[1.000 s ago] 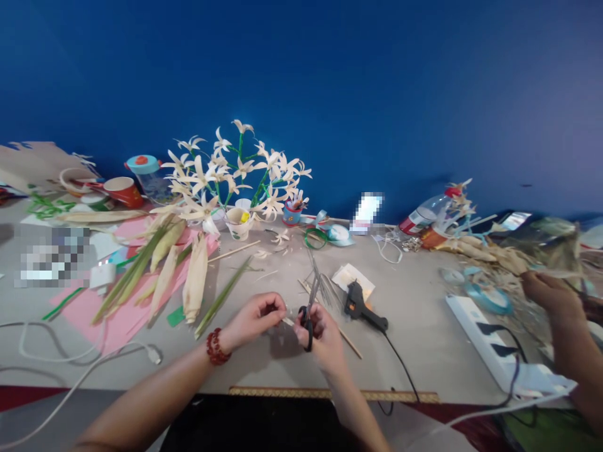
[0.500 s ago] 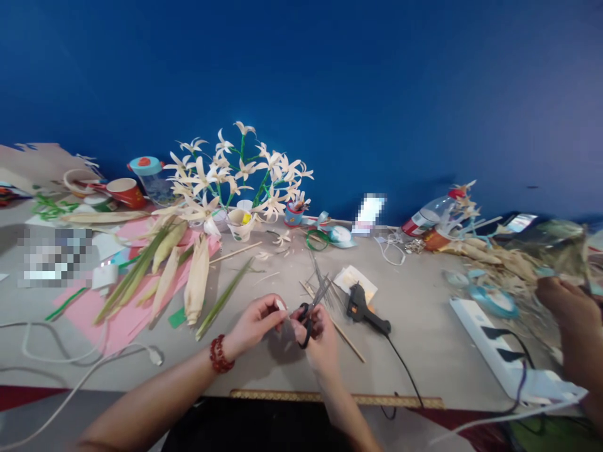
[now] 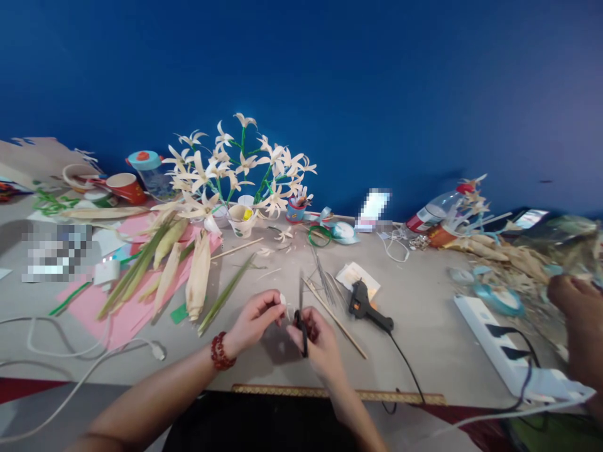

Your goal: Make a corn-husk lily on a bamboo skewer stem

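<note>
Above the table's front part, my left hand (image 3: 258, 321) pinches a small pale strip (image 3: 283, 300) that looks like corn husk. Close beside it on the right, my right hand (image 3: 316, 336) is closed around black-handled scissors (image 3: 300, 320), their blades pointing away from me. The blades stand just right of the strip; I cannot tell whether they touch it. Left of my hands lie a whole dried husk (image 3: 196, 276) and a green leaf strip (image 3: 225, 295). A thin wooden stick (image 3: 339, 323) and a black glue gun (image 3: 370, 307) rest to the right.
Pale husk flowers on green stems (image 3: 245, 164) stand in paper cups (image 3: 241, 221) at the back. Pink paper (image 3: 94, 307) with husks lies left. A white power strip (image 3: 490, 345) and a plastic bottle (image 3: 436, 210) are right. Another person's hand (image 3: 572, 314) is at the right edge.
The scissors have turned from pointing right and away to pointing nearly straight away from me. My right hand has shifted slightly; the left still holds the strip.
</note>
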Demonstrator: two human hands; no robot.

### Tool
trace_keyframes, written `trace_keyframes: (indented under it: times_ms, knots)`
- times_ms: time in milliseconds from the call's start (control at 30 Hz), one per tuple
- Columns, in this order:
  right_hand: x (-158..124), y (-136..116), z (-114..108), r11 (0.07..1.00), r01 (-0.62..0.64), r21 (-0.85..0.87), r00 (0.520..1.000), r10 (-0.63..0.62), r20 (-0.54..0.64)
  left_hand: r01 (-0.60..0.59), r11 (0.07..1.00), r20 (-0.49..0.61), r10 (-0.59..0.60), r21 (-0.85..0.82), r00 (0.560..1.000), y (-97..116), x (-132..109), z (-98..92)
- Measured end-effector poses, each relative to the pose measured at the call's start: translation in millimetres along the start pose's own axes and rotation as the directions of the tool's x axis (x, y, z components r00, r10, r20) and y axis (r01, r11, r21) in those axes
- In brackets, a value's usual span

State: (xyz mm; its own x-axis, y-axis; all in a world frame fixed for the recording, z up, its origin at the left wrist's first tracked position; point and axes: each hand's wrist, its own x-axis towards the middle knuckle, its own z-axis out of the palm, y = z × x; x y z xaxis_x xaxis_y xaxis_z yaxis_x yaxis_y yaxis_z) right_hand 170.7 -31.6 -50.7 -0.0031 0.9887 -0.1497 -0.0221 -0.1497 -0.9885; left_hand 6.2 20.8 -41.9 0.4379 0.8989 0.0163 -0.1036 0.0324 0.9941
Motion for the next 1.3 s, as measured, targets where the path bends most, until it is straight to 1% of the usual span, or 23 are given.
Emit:
trace_keyframes:
  times_ms: [67,167,233,367,500,600,800,1000,1300]
  knots:
    - [-4.7,4.2,-4.2,0.997,-0.043,-0.056,0.995,0.048,0.091,-0.021,1.000,-0.010,0.021,0.013,1.000,1.9,-0.4,-1.9]
    - [-10.8,9.6,-7.2,0.993,-0.061,-0.100,0.979,0.079,0.185,-0.037,0.999,-0.007,0.037,0.040,0.999,3.9,-0.4,-4.2]
    - [-13.5,10.8,-7.0,0.993,-0.068,-0.099,0.974,0.087,0.207,-0.036,0.998,0.003,0.036,0.055,0.999,3.8,0.0,-5.3]
    - [-15.7,8.4,-5.0,0.994,-0.085,-0.068,0.972,0.098,0.215,-0.036,0.996,0.013,0.035,0.085,0.999,1.0,0.2,-6.4]
    - [-17.1,4.8,-3.5,0.992,-0.130,-0.004,0.959,0.126,0.255,-0.038,0.991,0.022,0.035,0.128,0.999,0.7,0.0,-6.4]
    - [-17.6,3.5,-2.6,0.988,-0.155,0.021,0.956,0.145,0.255,-0.036,0.991,0.028,0.032,0.126,0.999,2.5,0.4,-6.1]
    - [-16.5,0.5,-2.3,0.989,-0.147,-0.001,0.959,0.143,0.244,-0.007,0.993,0.040,0.002,0.117,0.999,4.5,1.0,-7.0]
    - [-17.4,-2.1,-2.3,0.986,-0.166,0.010,0.957,0.159,0.244,0.035,0.998,0.048,-0.038,0.059,0.998,5.4,1.8,-7.9]
    - [-16.1,2.9,-2.9,0.984,-0.177,0.002,0.959,0.172,0.225,0.066,0.998,0.053,-0.065,-0.019,0.996,4.6,2.3,-8.0]
